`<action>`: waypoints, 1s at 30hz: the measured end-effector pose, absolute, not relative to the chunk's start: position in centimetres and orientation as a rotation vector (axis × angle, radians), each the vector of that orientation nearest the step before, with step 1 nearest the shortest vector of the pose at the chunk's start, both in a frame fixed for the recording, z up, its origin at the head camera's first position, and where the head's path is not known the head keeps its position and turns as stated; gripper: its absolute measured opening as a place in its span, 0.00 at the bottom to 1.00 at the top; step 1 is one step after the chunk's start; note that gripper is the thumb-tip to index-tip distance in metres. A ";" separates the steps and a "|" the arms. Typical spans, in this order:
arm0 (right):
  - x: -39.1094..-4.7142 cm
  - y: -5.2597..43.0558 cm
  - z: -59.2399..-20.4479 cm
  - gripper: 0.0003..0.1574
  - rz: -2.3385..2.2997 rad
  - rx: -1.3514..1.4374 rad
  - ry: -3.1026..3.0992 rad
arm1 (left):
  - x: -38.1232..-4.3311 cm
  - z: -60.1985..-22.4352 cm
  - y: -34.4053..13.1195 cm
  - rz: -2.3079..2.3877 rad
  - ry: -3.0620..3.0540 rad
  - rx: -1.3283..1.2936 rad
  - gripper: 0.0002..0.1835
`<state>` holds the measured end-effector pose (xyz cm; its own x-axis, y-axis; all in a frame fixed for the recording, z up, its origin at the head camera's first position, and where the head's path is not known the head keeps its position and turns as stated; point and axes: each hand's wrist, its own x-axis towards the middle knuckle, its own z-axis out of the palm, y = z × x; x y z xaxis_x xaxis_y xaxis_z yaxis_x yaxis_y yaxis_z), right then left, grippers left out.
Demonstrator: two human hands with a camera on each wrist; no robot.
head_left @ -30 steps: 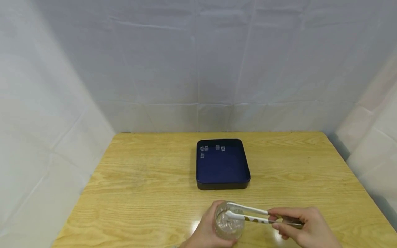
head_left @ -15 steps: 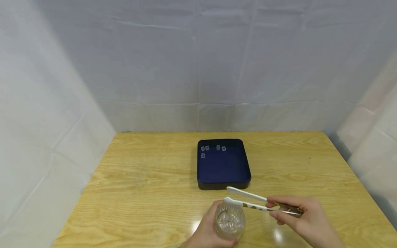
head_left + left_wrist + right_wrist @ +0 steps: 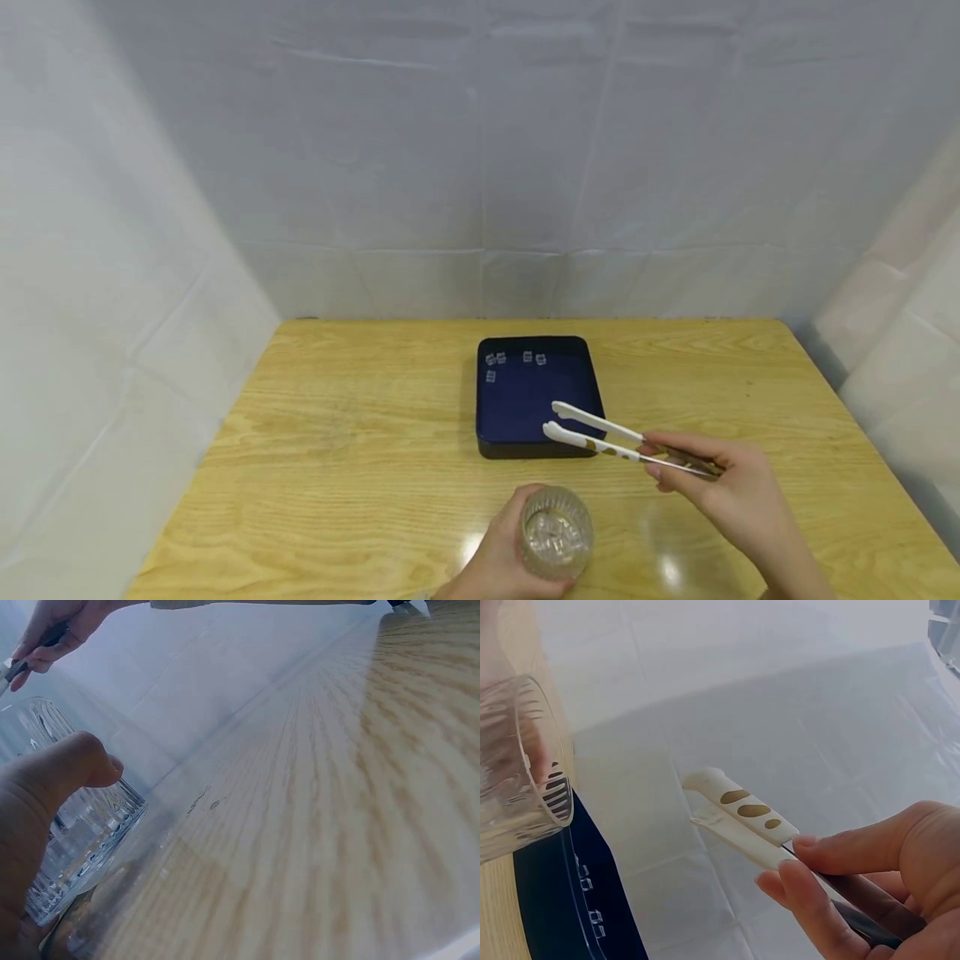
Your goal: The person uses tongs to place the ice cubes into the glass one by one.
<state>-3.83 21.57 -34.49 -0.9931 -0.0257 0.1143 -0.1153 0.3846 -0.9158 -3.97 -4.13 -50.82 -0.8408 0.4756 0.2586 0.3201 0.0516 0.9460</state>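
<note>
My left hand (image 3: 504, 550) grips a clear ribbed glass (image 3: 564, 572) near the table's front edge, with several small transparent pieces inside it. The left wrist view shows the thumb (image 3: 75, 765) lying across the glass's side. Between thumb and fingers, my right hand (image 3: 723, 479) holds tongs (image 3: 626, 454) with white, gold-spotted arms. Their tips stand apart over the front of the dark blue tray (image 3: 540, 450) in the head view. Several clear pieces lie at the tray's back and left side. In the right wrist view nothing clearly shows between the tong tips.
The light wooden table (image 3: 345, 433) stretches out to both sides of the tray. White sheeting (image 3: 420, 183) hangs behind it and along the left and right.
My right hand has lifted the tongs out of the glass and carried them forward to over the tray's front. My left hand and the glass have stayed in place.
</note>
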 end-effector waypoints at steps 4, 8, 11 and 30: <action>-5.1 21.2 -34.5 0.19 1.677 0.139 -2.508 | -4.0 -50.7 -4.1 1.905 2.192 0.822 0.51; -6.4 20.8 -34.6 0.19 1.672 0.157 -2.485 | -4.1 -50.7 -4.0 1.907 2.202 0.818 0.51; -7.4 20.3 -34.7 0.20 1.728 0.142 -2.473 | -4.1 -50.6 -4.0 1.907 2.202 0.809 0.51; -14.2 17.6 -37.4 0.20 1.898 0.183 -2.402 | -3.9 -50.6 -4.1 1.899 2.182 0.831 0.49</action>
<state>-14.22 17.64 -37.40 -0.9901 -0.0467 0.1324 -0.1396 0.2282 -0.9636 -3.92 -4.14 -50.59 -0.8396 0.4815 0.2516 0.3156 0.0553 0.9473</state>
